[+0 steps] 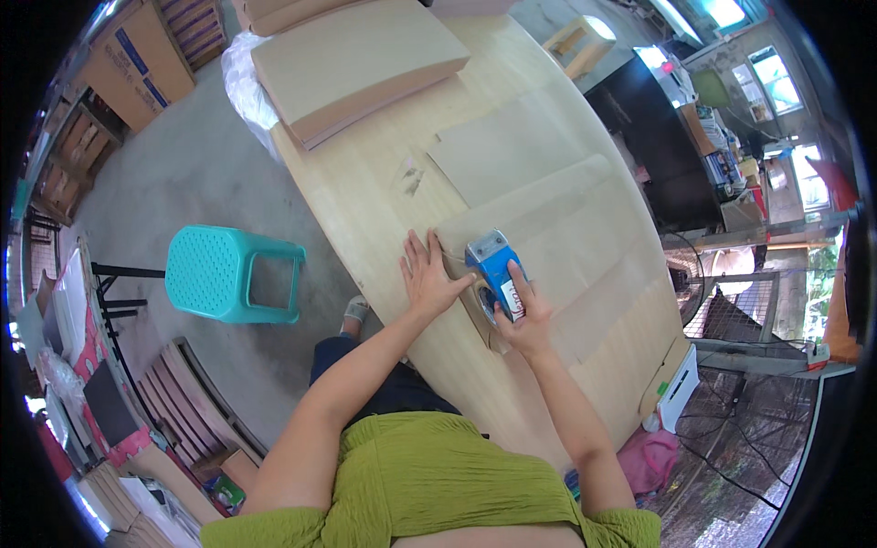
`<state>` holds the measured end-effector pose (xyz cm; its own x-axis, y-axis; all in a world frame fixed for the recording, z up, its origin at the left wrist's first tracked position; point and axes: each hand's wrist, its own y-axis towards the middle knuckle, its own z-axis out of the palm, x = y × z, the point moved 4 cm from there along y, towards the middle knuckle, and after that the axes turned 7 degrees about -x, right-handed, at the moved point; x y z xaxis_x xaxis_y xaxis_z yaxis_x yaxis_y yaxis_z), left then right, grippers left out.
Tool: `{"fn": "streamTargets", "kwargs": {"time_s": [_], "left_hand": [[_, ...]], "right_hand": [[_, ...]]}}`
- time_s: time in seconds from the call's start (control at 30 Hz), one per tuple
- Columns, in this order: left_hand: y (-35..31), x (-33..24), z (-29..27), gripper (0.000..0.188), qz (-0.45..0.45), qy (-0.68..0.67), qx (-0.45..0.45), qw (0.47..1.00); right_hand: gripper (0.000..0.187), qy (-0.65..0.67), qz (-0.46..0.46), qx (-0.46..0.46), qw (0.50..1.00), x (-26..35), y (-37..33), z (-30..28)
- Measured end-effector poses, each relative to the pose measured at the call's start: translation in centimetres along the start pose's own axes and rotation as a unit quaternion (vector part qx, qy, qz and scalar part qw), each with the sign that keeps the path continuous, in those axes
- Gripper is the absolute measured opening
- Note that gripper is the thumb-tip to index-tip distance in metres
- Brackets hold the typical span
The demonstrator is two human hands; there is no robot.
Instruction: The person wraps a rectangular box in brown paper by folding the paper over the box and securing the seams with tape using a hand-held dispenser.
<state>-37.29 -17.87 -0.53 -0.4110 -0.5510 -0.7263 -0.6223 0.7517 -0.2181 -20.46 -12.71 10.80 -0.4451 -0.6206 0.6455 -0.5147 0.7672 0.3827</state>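
My right hand is closed around a blue hand-held tool with a silver metal head and a white label. What kind of tool it is I cannot tell for sure. It points away from me, over brown, folded-looking material on the pale table. My left hand lies flat with its fingers spread, at the left edge of that material, its thumb reaching toward the tool. Beyond the hands, a thin brownish sheet is spread across the table.
At the table's far end stands a flat cardboard stack with clear plastic beside it. A turquoise stool stands on the floor to the left. A pale stool is at the far right, near a dark cabinet-like surface. The wooden table has a curved right edge.
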Motion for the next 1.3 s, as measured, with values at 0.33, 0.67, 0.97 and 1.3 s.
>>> {"fn": "streamTargets", "kwargs": {"time_s": [0.33, 0.67, 0.97, 1.3], "left_hand": [[3.3, -1.7, -1.1, 0.043, -0.199, -0.403, 0.349, 0.822], [6.8, -4.2, -2.4, 0.029, -0.082, -0.268, 0.349, 0.894], [5.3, 2.7, -5.1, 0.086, 0.138, -0.146, -0.099, 0.975], [-0.3, 1.3, 0.4, 0.124, 0.019, 0.03, 0.003, 0.999]], "right_hand": [[0.081, -0.038, -0.084, -0.034, 0.995, -0.4, -1.4, 0.2], [0.082, -0.042, -0.048, -0.037, 0.997, -1.8, -2.0, -0.1], [0.078, -0.021, -0.035, 0.006, 0.999, 0.8, 0.5, 0.8], [0.076, -0.029, -0.008, 0.01, 0.999, 0.6, 0.7, 0.9]]}}
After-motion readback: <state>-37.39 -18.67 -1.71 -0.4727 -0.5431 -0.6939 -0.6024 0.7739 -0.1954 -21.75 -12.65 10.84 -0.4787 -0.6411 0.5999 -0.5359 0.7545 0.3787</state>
